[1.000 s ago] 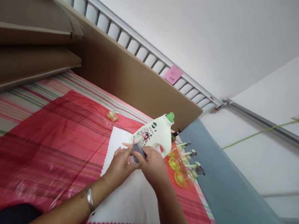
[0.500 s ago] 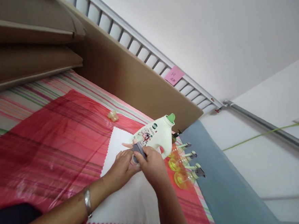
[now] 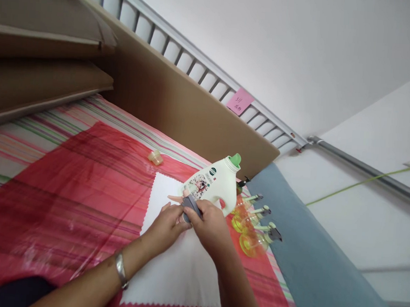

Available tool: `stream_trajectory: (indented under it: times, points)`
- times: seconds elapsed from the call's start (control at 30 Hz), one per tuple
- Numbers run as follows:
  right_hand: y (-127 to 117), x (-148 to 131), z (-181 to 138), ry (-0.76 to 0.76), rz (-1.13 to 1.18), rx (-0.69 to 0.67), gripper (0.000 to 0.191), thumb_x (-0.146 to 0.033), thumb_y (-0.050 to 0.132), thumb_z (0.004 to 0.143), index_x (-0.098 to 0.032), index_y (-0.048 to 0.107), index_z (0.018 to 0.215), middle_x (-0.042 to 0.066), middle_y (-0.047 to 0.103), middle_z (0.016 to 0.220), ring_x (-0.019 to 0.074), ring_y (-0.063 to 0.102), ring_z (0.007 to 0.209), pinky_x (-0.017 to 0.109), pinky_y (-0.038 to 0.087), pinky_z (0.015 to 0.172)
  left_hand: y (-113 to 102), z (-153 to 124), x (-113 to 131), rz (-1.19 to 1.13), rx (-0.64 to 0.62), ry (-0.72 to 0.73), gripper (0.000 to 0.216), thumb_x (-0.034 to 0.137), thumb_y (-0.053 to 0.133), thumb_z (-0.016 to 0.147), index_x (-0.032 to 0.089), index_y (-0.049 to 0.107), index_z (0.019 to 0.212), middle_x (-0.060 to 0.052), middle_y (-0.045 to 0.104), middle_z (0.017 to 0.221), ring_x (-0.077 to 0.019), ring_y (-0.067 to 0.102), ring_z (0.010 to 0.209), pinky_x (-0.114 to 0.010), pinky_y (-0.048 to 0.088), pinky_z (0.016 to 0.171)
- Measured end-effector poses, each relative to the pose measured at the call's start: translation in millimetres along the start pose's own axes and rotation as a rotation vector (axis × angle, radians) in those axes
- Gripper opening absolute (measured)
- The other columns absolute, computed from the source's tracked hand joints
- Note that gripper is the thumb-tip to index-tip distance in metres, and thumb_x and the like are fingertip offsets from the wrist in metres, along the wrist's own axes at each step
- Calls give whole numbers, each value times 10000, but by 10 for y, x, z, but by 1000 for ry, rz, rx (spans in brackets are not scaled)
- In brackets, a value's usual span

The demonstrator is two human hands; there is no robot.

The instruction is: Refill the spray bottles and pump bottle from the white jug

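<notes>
Both my hands meet over a white cloth (image 3: 182,273) with zigzag edges. Between them is a spray bottle, of which the grey and peach trigger head (image 3: 189,203) shows; its lower part is mostly hidden by my fingers. My right hand (image 3: 209,224) closes round the grey head, thumb on top. My left hand (image 3: 168,223) is closed just below it, at the lower part. Directly behind the hands, a large pale-green detergent jug (image 3: 220,178) with a green cap stands upright.
Several clear spray bottles (image 3: 253,241) with yellow bases stand to the right. A small translucent cup-like piece (image 3: 155,157) lies on the red sheet (image 3: 82,201), over a striped cloth. A brown board (image 3: 167,94) rises behind; stacked brown boxes (image 3: 38,76) stand left.
My fingers have shifted slightly round the spray bottle, and the round pale part between my hands is now more covered. The jug and other bottles have stayed put.
</notes>
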State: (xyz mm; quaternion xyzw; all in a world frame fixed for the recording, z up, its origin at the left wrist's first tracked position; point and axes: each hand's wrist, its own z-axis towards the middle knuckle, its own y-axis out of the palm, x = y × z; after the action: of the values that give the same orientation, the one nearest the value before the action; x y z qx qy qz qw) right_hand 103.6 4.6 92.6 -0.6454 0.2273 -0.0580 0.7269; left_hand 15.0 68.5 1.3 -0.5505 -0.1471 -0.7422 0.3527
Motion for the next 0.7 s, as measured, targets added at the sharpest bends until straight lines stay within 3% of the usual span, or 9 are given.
stream_trajectory:
  times: [0.13, 0.3, 0.4, 0.5, 0.63, 0.7]
  points:
    - [6, -18, 8, -10, -8, 8, 205, -332, 502, 830, -186, 633, 772, 45, 632, 776, 169, 554, 733, 248, 341, 622, 26, -1, -14, 104, 141, -85, 251, 299, 619, 734, 171, 580, 947, -77, 647, 951, -268, 554, 957, -420, 364, 896]
    - [5, -8, 11, -25, 4, 16, 185, -304, 502, 826, -188, 635, 771, 37, 629, 765, 169, 550, 735, 253, 345, 633, -7, -12, -4, -9, -30, -18, 229, 303, 520, 811, 192, 589, 1000, -66, 649, 983, -245, 570, 930, -393, 383, 868]
    - [6, -2, 5, -23, 4, 17, 192, -311, 501, 827, -191, 634, 760, 36, 628, 761, 167, 549, 724, 253, 341, 625, -7, -6, -12, 0, 27, -46, 190, 274, 567, 776, 199, 608, 946, -53, 663, 968, -248, 571, 954, -399, 358, 906]
    - [9, -1, 1, -14, -15, 27, 201, -330, 509, 824, -186, 633, 758, 40, 627, 758, 169, 547, 713, 255, 333, 611, 9, -8, -30, 32, 127, -72, 282, 307, 636, 720, 195, 592, 975, -68, 654, 1010, -267, 554, 988, -401, 366, 899]
    - [10, 8, -2, -21, 3, 24, 190, -311, 509, 823, -187, 630, 744, 33, 630, 751, 162, 545, 706, 248, 331, 607, -5, -14, -36, -43, -12, -9, 237, 309, 559, 783, 200, 603, 989, -61, 660, 982, -239, 568, 931, -365, 398, 851]
    - [9, 10, 0, -21, 7, 16, 196, -308, 505, 824, -187, 627, 730, 31, 628, 744, 158, 541, 697, 244, 327, 599, -11, -14, -28, -41, -11, -8, 203, 299, 556, 789, 201, 612, 957, -54, 665, 967, -237, 569, 924, -370, 390, 861]
